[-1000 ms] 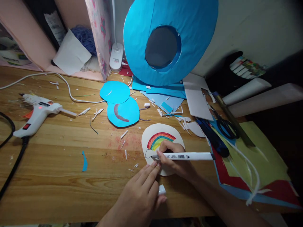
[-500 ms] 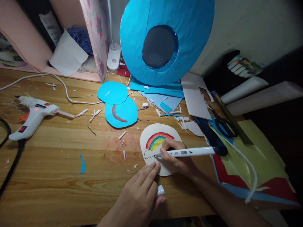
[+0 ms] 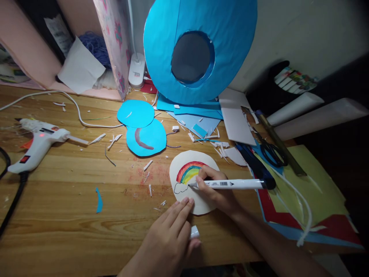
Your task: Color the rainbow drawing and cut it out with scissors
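A cream paper disc (image 3: 176, 170) with a painted rainbow lies on the wooden desk (image 3: 72, 207). My right hand (image 3: 215, 192) grips a white marker (image 3: 230, 184), its tip touching the black cloud outline at the rainbow's left foot. My left hand (image 3: 170, 238) rests on the desk, fingertips pressing the disc's lower edge, while the marker's white cap (image 3: 195, 232) is tucked against its thumb side.
A white glue gun (image 3: 37, 142) with its cord lies at the left. Two blue paper circles (image 3: 142, 129) and paper scraps lie mid-desk. A big blue ring (image 3: 198, 50) leans on the wall. Scissors (image 3: 272, 152), coloured card sheets (image 3: 317, 200) and white rolls sit at the right.
The marker tip has moved up and right along the cloud outline, closing the loop beside the rainbow. My left hand has stayed on the disc's edge.
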Action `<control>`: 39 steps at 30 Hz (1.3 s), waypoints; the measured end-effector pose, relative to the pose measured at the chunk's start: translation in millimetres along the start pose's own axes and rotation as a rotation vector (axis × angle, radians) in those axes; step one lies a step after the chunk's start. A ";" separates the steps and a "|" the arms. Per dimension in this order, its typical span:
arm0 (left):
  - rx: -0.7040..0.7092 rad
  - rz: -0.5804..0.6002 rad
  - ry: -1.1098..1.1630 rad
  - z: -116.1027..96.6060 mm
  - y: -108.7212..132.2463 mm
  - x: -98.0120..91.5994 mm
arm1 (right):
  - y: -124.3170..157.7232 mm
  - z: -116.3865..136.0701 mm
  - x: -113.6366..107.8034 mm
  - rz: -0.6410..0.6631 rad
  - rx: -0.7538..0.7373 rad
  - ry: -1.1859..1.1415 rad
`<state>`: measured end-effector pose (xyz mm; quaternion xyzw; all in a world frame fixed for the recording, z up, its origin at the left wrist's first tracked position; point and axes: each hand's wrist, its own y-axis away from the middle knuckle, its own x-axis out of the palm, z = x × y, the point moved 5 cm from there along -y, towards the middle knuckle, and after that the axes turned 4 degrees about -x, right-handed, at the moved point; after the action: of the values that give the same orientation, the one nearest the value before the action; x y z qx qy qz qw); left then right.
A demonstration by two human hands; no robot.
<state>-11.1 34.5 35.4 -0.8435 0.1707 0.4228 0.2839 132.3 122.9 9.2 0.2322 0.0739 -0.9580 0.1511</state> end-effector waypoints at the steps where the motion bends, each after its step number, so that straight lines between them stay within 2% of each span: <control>1: -0.002 -0.002 0.001 -0.1 -0.2 0.3 | -0.3 -0.2 -0.5 -0.013 0.002 -0.006; 12: 0.014 -0.002 -0.009 -0.2 0.7 -0.4 | 0.0 -3.5 0.9 -0.038 0.019 -0.027; 15: 0.008 -0.001 -0.014 -0.2 -0.2 0.7 | -0.7 -2.5 -1.1 -0.073 0.018 -0.101; 20: 0.024 0.001 -0.052 -0.8 2.9 -1.9 | -3.5 -0.3 -32.5 -0.316 0.012 -0.287; 22: 0.048 0.012 -0.076 1.2 7.7 -8.4 | -2.8 -2.7 -47.0 -0.350 0.037 -0.294; 25: 0.068 0.040 -0.075 9.1 16.6 -22.9 | 0.3 -7.6 -56.3 -0.267 0.086 -0.248; 29: 0.068 0.045 -0.037 12.8 17.6 -31.8 | 6.2 -13.9 -47.7 -0.156 0.152 -0.218; 31: 0.097 0.012 -0.026 3.8 9.7 -24.0 | 7.6 -15.7 -40.3 -0.121 0.155 -0.233; 33: 0.132 0.002 -0.017 -9.5 -1.4 -7.5 | 8.2 -17.0 -35.0 -0.110 0.145 -0.246; 36: 0.097 0.093 -0.015 -21.3 -14.8 22.5 | 9.9 -17.2 -31.0 -0.106 0.137 -0.264; 39: 0.105 0.160 -0.030 -22.3 -14.4 34.9 | 14.1 -15.6 -26.3 -0.047 0.150 -0.308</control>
<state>30.6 30.2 22.6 -0.8046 0.2550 0.4473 0.2957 165.8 119.7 6.8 0.0917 -0.0162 -0.9883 0.1204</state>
